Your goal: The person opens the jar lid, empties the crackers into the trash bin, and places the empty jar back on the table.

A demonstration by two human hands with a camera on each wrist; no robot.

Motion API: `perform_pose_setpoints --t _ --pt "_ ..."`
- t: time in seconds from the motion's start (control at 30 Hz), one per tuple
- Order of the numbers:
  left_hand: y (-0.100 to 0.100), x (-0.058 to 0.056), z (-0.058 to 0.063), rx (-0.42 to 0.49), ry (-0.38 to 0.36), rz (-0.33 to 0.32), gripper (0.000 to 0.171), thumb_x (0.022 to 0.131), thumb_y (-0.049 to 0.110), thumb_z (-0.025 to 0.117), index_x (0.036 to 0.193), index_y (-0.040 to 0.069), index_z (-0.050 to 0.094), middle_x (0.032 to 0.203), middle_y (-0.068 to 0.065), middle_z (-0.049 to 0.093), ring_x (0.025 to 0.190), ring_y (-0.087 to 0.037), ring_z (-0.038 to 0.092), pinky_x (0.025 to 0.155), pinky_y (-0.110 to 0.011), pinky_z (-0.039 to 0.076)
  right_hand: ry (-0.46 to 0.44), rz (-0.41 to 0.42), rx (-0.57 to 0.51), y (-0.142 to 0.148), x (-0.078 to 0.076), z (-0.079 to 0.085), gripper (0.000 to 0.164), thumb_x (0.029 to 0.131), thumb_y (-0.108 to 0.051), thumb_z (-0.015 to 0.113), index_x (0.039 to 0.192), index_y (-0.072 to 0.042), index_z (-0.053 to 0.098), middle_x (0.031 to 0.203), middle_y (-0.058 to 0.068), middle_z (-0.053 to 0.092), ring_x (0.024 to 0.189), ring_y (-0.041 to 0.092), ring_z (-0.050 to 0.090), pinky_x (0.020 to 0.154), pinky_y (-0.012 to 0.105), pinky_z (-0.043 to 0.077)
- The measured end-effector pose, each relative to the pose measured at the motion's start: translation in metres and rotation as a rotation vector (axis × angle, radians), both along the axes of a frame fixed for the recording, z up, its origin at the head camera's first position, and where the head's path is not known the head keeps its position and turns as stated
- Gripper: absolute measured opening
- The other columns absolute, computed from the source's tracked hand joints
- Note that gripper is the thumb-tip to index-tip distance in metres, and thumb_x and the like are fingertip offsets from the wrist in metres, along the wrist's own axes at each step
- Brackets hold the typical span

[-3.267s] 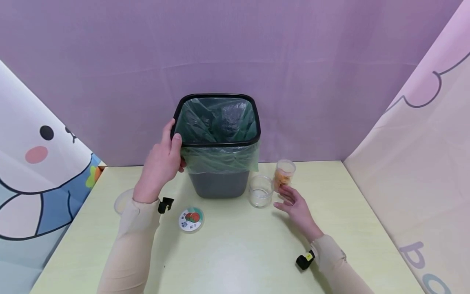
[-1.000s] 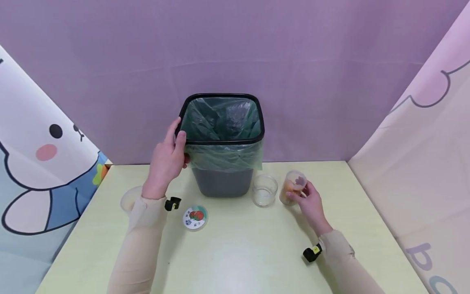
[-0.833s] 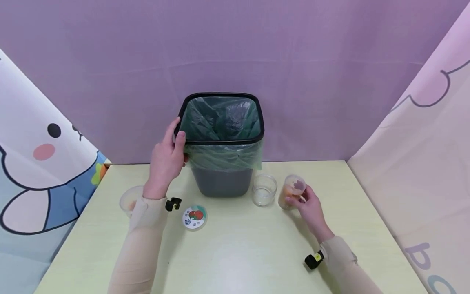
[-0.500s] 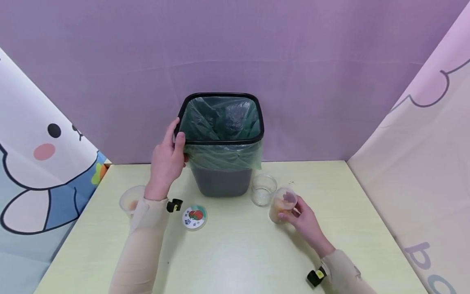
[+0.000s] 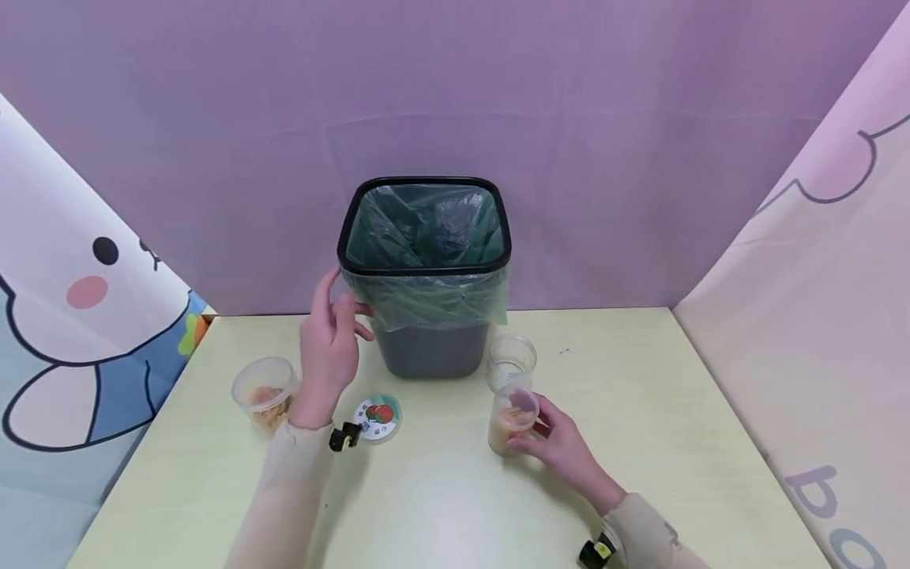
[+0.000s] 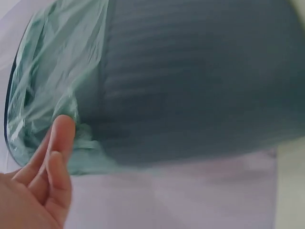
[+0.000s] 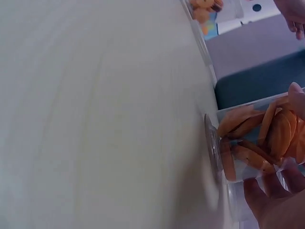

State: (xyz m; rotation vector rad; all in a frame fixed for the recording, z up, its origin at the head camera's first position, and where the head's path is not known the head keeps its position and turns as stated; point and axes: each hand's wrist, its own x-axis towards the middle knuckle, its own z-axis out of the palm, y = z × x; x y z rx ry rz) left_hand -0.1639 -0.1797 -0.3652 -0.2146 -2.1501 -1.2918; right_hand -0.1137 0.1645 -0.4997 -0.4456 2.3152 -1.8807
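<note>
Bin (image 5: 430, 352), one, grey with black rim, upright at the back of the table (image 5: 441, 490). Green liner (image 5: 426, 302) seated inside and folded over the rim; no contents discernible in it.

Left hand (image 5: 329, 352), yours: just left of the bin, fingers extended and relaxed, gripping nothing. Whether the fingertips touch the liner you cannot tell.

Right hand (image 5: 558, 450), yours: in front and to the right of the bin, thumb and fingers pinching the tall cup (image 5: 500, 433) around its side. The cup holds orange-brown pieces, and its top appears uncovered. Whether its base bears on the table is uncertain.

Clear container (image 5: 510, 365), one, by the bin's right front corner, just behind your cup; it looks vacant.

Round tub (image 5: 250, 411), one, uncovered, well left of the bin, holding similar pieces.

Printed lid (image 5: 377, 418), one, lying flat in front of the bin, toward its left.

Status, as judged: lining complete, cup secured in your grasp. Outstanding: both lots of pieces remain in their vessels, the lid fitted to neither, and your cup not released.
</note>
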Motion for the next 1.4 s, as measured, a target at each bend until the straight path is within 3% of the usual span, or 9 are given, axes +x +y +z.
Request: perform_pose_setpoints --t 0.23,0.33,0.4,0.5,0.63,0.8,0.97,1.1,1.4 --pt "0.019 0.025 -0.025 0.165 0.159 -0.123 0.046 0.104 0.0 0.043 0.149 0.006 0.039 0.125 -0.017 0.066 0.085 -0.026 0.072 0.068 -0.022 0.052 0.0 0.065 0.0 -0.014 0.001 0.001 0.075 0.076 -0.01 0.086 0.142 -0.003 0.05 0.135 0.018 0.058 0.125 0.037 0.054 0.106 0.042 0.041" --pt "0.03 0.032 -0.037 0.199 0.234 -0.194 0.046 0.099 -0.006 0.044 0.144 -0.002 0.042 0.133 -0.02 0.06 0.091 -0.026 0.071 0.071 -0.023 0.052 -0.004 0.089 0.001 -0.019 0.0 0.001 0.076 0.076 -0.01 0.086 0.142 -0.004 0.05 0.134 0.019 0.057 0.125 0.036 0.054 0.106 0.043 0.041" --pt "0.037 0.036 -0.046 0.211 0.236 -0.248 0.046 0.096 -0.01 0.046 0.142 -0.006 0.043 0.134 -0.021 0.058 0.094 -0.029 0.07 0.073 -0.024 0.053 -0.01 0.112 -0.002 -0.022 0.0 0.001 0.076 0.076 -0.011 0.086 0.143 -0.005 0.05 0.134 0.019 0.058 0.126 0.036 0.054 0.106 0.043 0.041" --pt "0.049 0.044 -0.06 0.214 0.142 -0.329 0.049 0.093 -0.014 0.052 0.141 -0.005 0.045 0.135 -0.021 0.056 0.097 -0.034 0.068 0.076 -0.024 0.053 -0.028 0.136 -0.005 -0.024 -0.001 0.002 0.076 0.076 -0.012 0.086 0.143 -0.008 0.051 0.135 0.015 0.058 0.126 0.032 0.054 0.107 0.042 0.04" --pt "0.064 0.058 -0.063 0.167 -0.032 -0.436 0.053 0.09 -0.013 0.06 0.141 -0.005 0.044 0.137 -0.022 0.055 0.103 -0.042 0.064 0.081 -0.036 0.054 -0.045 0.165 0.008 -0.027 -0.004 0.003 0.075 0.075 -0.012 0.086 0.142 -0.01 0.052 0.137 0.01 0.058 0.126 0.029 0.054 0.107 0.039 0.04" --pt "0.071 0.058 -0.087 0.064 -0.192 -0.567 0.061 0.092 0.005 0.07 0.147 0.005 0.043 0.144 -0.01 0.052 0.122 -0.034 0.057 0.092 -0.05 0.049 -0.052 0.212 0.013 -0.028 -0.009 0.002 0.074 0.076 -0.012 0.086 0.142 -0.01 0.053 0.138 0.009 0.057 0.127 0.028 0.054 0.106 0.031 0.041" --pt "0.075 0.058 -0.099 0.036 -0.281 -0.66 0.068 0.091 0.016 0.075 0.15 0.011 0.042 0.147 -0.007 0.05 0.132 -0.026 0.05 0.098 -0.055 0.044 -0.056 0.265 0.002 -0.029 -0.011 0.002 0.073 0.076 -0.009 0.085 0.142 -0.009 0.053 0.139 0.008 0.057 0.126 0.027 0.054 0.105 0.028 0.041" --pt "0.077 0.056 -0.104 0.032 -0.33 -0.684 0.068 0.09 0.019 0.076 0.149 0.018 0.044 0.146 -0.002 0.052 0.134 -0.019 0.047 0.1 -0.056 0.042 -0.057 0.308 -0.005 -0.03 -0.012 0.002 0.07 0.077 -0.007 0.083 0.141 -0.007 0.055 0.137 0.01 0.059 0.123 0.024 0.057 0.104 0.028 0.042" --pt "0.075 0.049 -0.108 0.076 -0.379 -0.82 0.061 0.088 0.011 0.076 0.144 0.014 0.051 0.143 0.001 0.055 0.135 -0.021 0.047 0.104 -0.044 0.042 0.014 0.373 -0.002 -0.033 -0.013 0.0 0.064 0.079 -0.008 0.083 0.137 -0.002 0.056 0.13 0.015 0.061 0.119 0.023 0.059 0.102 0.03 0.045"
